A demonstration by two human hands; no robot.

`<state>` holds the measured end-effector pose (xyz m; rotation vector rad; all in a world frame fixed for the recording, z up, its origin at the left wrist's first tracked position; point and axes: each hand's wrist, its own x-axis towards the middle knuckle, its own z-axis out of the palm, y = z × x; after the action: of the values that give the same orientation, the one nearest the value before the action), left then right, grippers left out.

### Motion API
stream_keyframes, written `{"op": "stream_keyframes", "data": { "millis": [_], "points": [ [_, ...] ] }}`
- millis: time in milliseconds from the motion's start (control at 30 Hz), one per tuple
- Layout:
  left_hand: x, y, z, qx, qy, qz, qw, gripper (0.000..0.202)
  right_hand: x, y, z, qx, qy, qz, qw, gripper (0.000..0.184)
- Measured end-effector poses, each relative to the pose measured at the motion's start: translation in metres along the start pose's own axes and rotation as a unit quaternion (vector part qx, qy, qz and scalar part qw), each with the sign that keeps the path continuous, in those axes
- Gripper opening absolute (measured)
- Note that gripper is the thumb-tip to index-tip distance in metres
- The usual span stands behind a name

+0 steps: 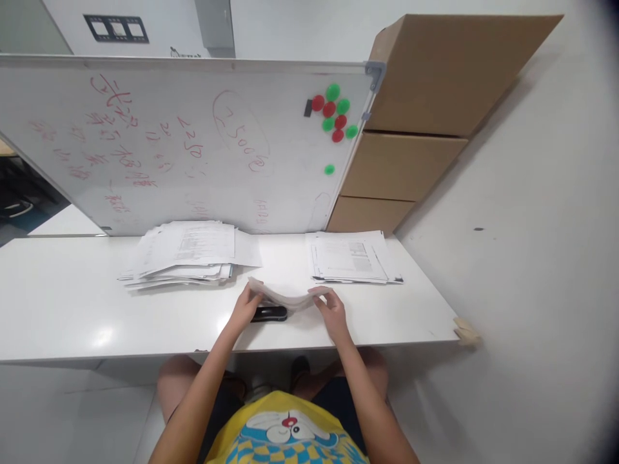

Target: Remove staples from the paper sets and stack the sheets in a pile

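- Paper sheets [290, 301]: over the desk [411, 316], between left hand [247, 305] and right hand [333, 314]. Hands apart, each pinching 1 end.
- Sheets: thin, pale, flexible; middle sags in a shallow curve (near edge-on, can't count them).
- Black stapler-like tool [271, 314]: smooth, elongated, rounded end; on desk, just beside left hand (contact: can't tell).
- Desk: glossy white, flat. Beyond the hands, 2 piles: left stack [203, 248] thick, ragged-edged; right stack [344, 258] thinner.

Whiteboard [285, 187] stands behind white desk [387, 319]; glare [104, 334] on desk's left; pale wall [532, 277] at right; grey floor [109, 419], possibly tiled.
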<state>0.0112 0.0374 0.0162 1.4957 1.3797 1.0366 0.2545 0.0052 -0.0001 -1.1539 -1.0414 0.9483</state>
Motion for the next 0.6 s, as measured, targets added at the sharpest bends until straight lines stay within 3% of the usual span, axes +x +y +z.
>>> {"op": "stream_keyframes", "data": {
  "millis": [167, 267, 333, 467, 600],
  "points": [
    [-0.004, 0.001, -0.004, 0.006, -0.028, 0.016, 0.999, 0.036, -0.005, 0.006, -0.011, -0.013, 0.091, 0.024, 0.995, 0.033],
    [-0.017, 0.007, -0.007, 0.078, -0.028, 0.043, 0.996, 0.036, -0.014, 0.004, -0.037, -0.01, 0.145, 0.042, 0.989, 0.034],
    [-0.026, 0.013, -0.005, 0.165, -0.027, 0.103, 0.981, 0.038, -0.02, -0.001, -0.063, 0.01, 0.16, 0.068, 0.985, 0.035],
    [-0.035, 0.018, 0.006, 0.338, -0.111, 0.217, 0.909, 0.044, -0.031, -0.009, -0.11, 0.041, 0.116, 0.171, 0.978, 0.039],
    [-0.031, 0.01, 0.015, 0.419, -0.147, 0.207, 0.872, 0.028, -0.037, -0.012, -0.121, 0.016, 0.032, 0.256, 0.966, 0.04]
  ]
}}
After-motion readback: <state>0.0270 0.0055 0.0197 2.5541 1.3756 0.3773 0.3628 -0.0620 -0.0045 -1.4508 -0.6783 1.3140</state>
